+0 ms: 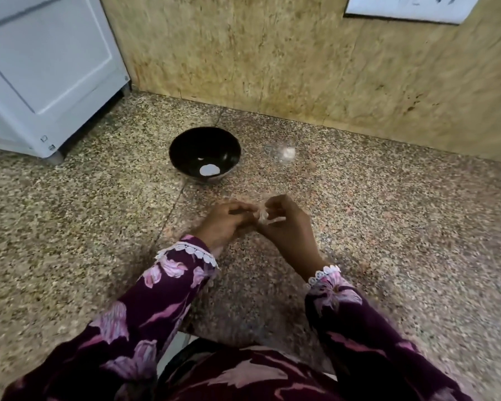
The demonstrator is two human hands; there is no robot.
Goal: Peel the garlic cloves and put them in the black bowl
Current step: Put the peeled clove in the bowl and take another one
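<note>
Two hands, raised just above the speckled stone counter [388, 227], meeting fingertip to fingertip in front of the body; forearms angled inward, sleeves dark purple with pink flowers and white lace cuffs.

Left hand [223, 224]: back upward, fingers curled toward the right hand, tips pinching a garlic clove [263, 217].

Right hand [287, 227]: wrist bent, fingers curled closed, pinching the same clove and its pale papery skin; picture blurred, exact finger placement cannot be told.

Black bowl [182, 146]: on the counter beyond the hands, apart from them, upright; one white peeled clove [209, 170] lies inside near its front wall.

Small pale piece [288, 152]: on the counter right of the bowl, too blurred to identify.

White appliance [47, 70]: far left corner.

Tan stone wall [272, 53]: behind the counter.
</note>
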